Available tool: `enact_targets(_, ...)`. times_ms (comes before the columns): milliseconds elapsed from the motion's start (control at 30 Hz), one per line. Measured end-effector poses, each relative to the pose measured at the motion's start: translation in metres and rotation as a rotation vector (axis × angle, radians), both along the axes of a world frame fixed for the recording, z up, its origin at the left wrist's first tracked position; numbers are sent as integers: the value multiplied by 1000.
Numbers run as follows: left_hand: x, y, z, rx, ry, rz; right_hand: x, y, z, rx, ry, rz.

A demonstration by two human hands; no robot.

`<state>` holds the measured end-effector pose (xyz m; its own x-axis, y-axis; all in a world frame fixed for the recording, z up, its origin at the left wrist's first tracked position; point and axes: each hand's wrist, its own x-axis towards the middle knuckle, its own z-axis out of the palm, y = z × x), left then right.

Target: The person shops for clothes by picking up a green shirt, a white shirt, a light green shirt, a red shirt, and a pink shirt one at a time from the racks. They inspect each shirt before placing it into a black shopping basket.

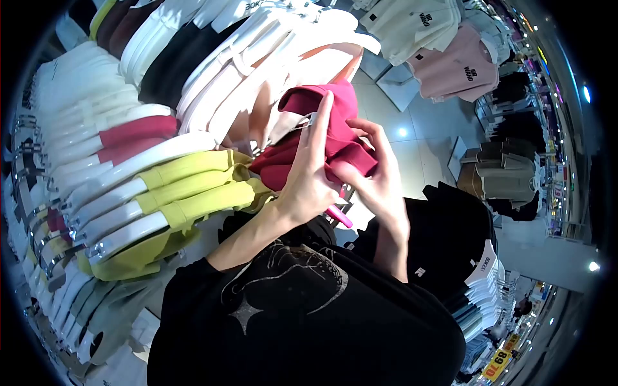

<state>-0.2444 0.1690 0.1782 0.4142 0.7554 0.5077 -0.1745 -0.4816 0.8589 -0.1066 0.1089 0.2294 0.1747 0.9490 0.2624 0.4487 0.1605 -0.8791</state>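
Observation:
A crimson garment (344,106) is bunched up in front of my chest, between my two hands. My left hand (309,174) holds it from the near left side, with one long finger stretched up along the cloth. A folded edge of the same cloth is pinched by my right hand (376,170), fingers curled over it. A pale label or tag (286,127) with a thin white string shows beside my left fingers. Below my hands a bright pink stick-like piece (338,216) pokes out; which hand it belongs to is hidden.
On the left, a rack holds lime-yellow garments (193,199), white garments (71,90) and pale pink garments (219,96) on white hangers. Black garments (450,238) hang close on my right. Folded-out T-shirts (457,64) hang across the tiled aisle (412,138).

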Motion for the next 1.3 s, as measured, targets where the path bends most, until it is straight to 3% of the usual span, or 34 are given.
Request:
enact_targets(33, -6, -3, 9, 27, 78, -4, -15, 4, -4, 37, -91, -93)
enact_targets(100, -17, -9, 26, 72, 195, 5, -15, 13, -9, -56, 70, -204)
enact_targets(167, -33, -12, 34, 102, 240, 17, 1, 21, 6, -76, 225, -156)
enact_targets(233, -49, -13, 27, 4, 106, 34, 21, 28, 22, -40, 271, -5)
enact_targets(300, -62, -14, 19, -223, 46, 162, 44, 37, 29, -68, 363, 110)
enact_targets(400, -67, -2, 15, 76, 64, 446, 61, 55, 39, -111, 425, 343)
enact_targets(433, -68, 6, 20, 297, 94, 587, 64, 63, 41, -109, 448, 420)
enact_targets(500, -65, 11, 51, 317, 148, 737, 69, 79, 43, -85, 459, 634)
enact_targets(533, -56, 18, 49, 125, 5, 619, 63, 85, 44, -56, 444, 686)
enact_targets(600, -53, 31, 44, 144, 114, 574, 56, 87, 49, -60, 375, 738)
enact_targets(667, -50, 40, 23, -33, 158, 318, 52, 93, 55, -107, 263, 756)
enact_targets(733, -54, 34, 20, -166, 313, 267, 61, 88, 66, -116, 69, 688)
enact_targets(833, -72, 20, 25, 131, 428, 596, 62, 82, 88, -107, -182, 602)
enact_targets(900, -83, 16, 29, -28, 562, 470, 62, 91, 86, -200, -412, 563)
enact_targets(967, -89, 8, 38, -125, 749, 344, 58, 101, 83, -360, -536, 713)
enact_targets(1067, -90, -5, 39, -29, 837, 343, 11, 110, 94, -226, -671, 873)
enact_targets(1133, -98, -23, 28, 109, 871, 407, -33, 118, 86, -4, -521, 959)
enact_targets(1167, -102, -30, 20, 208, 914, 460, -61, 121, 88, -14, -414, 985)
enact_targets(1233, -108, -40, 27, 84, 1100, 272, -113, 138, 56, 170, -199, 1028)
enact_targets(1300, -108, -54, 11, 137, 1027, 318, -162, 139, 36, 126, -97, 1024)
